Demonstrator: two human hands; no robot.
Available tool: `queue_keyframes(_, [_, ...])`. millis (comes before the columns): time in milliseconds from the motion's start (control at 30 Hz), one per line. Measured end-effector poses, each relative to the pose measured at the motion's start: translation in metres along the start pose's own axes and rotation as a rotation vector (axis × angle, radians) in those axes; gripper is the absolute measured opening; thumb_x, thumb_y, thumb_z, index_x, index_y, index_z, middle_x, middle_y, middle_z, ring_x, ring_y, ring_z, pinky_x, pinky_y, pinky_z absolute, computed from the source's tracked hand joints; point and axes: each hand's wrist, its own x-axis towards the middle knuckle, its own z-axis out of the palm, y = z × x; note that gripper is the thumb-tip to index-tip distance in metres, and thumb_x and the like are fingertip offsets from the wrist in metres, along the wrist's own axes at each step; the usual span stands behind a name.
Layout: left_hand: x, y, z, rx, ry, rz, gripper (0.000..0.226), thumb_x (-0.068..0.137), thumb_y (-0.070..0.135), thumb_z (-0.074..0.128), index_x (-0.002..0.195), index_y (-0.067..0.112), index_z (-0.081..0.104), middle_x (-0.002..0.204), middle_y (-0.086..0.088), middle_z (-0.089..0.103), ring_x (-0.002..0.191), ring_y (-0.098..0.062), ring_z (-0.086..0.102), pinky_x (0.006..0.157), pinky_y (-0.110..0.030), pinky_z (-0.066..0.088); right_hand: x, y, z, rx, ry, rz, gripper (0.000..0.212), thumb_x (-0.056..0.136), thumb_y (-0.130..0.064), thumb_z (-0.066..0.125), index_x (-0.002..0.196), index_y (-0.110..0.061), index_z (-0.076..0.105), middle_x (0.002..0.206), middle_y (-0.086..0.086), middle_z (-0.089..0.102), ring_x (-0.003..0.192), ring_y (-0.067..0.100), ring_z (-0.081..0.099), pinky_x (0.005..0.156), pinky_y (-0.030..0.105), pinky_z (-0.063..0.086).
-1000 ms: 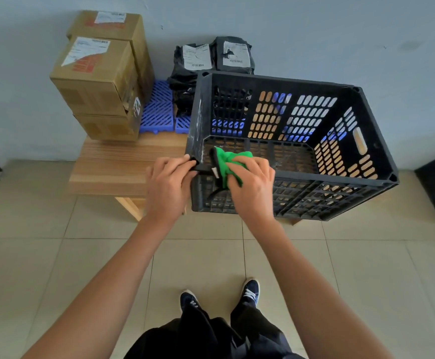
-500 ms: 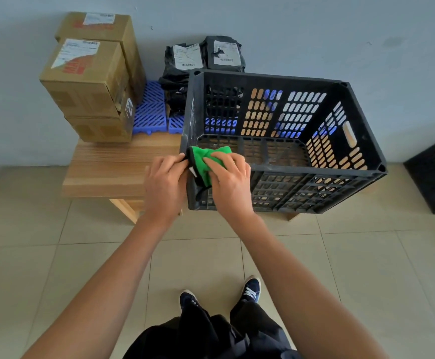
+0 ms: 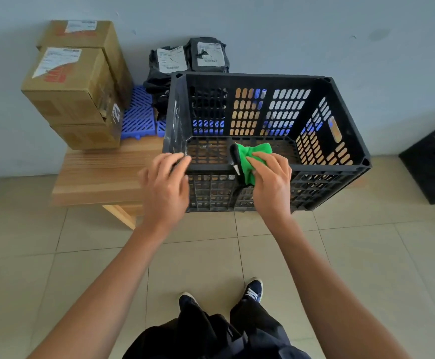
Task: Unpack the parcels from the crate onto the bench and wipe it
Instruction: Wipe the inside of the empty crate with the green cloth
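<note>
**Wiping the crate rim**

Both hands work the near rim of the crate (image 3: pixel 346 120); the left hand (image 3: pixel 163 183) curls over the rim, seemingly to steady it; the right hand (image 3: pixel 272 181) presses a green cloth (image 3: pixel 252 161) onto the rim, fingers bent around it; boxes (image 3: pixel 74 84) and black parcels (image 3: pixel 189 57) sit unpacked on the bench (image 3: pixel 102 172).

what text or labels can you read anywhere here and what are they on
Nothing can be read.
Upper cardboard box: white shipping label and red print, blurred.
Front cardboard box: white label, red lettering, side sticker, blurred.
Two black parcel bags: white labels with barcodes, too small.
Black crate: no text visible.
</note>
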Motion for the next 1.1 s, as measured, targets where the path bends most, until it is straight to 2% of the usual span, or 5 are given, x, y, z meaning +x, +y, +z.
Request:
queue_keyframes(100, [-0.003, 0.043, 0.014, -0.069, -0.058, 0.144, 0.033, 0.093, 0.008, 0.064, 0.126, 0.009, 0.069, 0.131, -0.004, 0.064, 0.128, -0.027, 0.055, 0.102, -0.042, 0.036, 0.004, -0.008, 0.002, -0.006, -0.022, -0.06, 0.034, 0.086, 0.006, 0.066, 0.116, -0.005, 0.075, 0.121, 0.009, 0.07, 0.115, 0.034, 0.057, 0.096, 0.046, 0.044])
queue_keyframes(300, [-0.012, 0.062, 0.037, 0.016, -0.141, 0.1, 0.051, 0.087, 0.004, 0.06, 0.138, 0.003, 0.058, 0.141, -0.011, 0.057, 0.139, -0.029, 0.048, 0.11, -0.046, 0.038, 0.006, 0.013, -0.005, -0.02, -0.101, -0.113, 0.036, 0.082, 0.008, 0.066, 0.113, -0.008, 0.075, 0.116, 0.005, 0.071, 0.111, 0.032, 0.059, 0.097, 0.045, 0.043])
queue_keyframes(767, [-0.016, 0.074, 0.045, 0.084, -0.128, -0.008, 0.05, 0.089, 0.007, 0.063, 0.139, 0.007, 0.059, 0.14, -0.006, 0.057, 0.138, -0.025, 0.047, 0.106, -0.044, 0.033, 0.02, 0.144, -0.091, -0.053, 0.042, 0.244, 0.029, 0.087, 0.013, 0.056, 0.105, 0.0, 0.074, 0.107, 0.009, 0.073, 0.1, 0.034, 0.052, 0.086, 0.047, 0.042])
queue_keyframes(933, [-0.01, 0.111, 0.054, 0.097, -0.123, 0.036, 0.046, 0.09, 0.017, 0.057, 0.136, 0.012, 0.061, 0.14, -0.004, 0.055, 0.14, -0.025, 0.043, 0.112, -0.044, 0.025, 0.031, 0.102, -0.081, 0.023, -0.02, 0.06, 0.025, 0.092, 0.005, 0.061, 0.11, -0.006, 0.074, 0.11, 0.004, 0.074, 0.103, 0.025, 0.058, 0.094, 0.033, 0.038])
queue_keyframes(1100, [-0.005, 0.138, 0.071, 0.099, -0.195, 0.101, 0.06, 0.081, 0.009, 0.052, 0.141, 0.009, 0.054, 0.143, -0.006, 0.05, 0.14, -0.025, 0.043, 0.116, -0.044, 0.022, 0.018, 0.091, -0.061, 0.017, -0.186, -0.108, 0.026, 0.087, 0.002, 0.069, 0.111, -0.007, 0.076, 0.113, 0.003, 0.073, 0.105, 0.031, 0.059, 0.087, 0.045, 0.046])
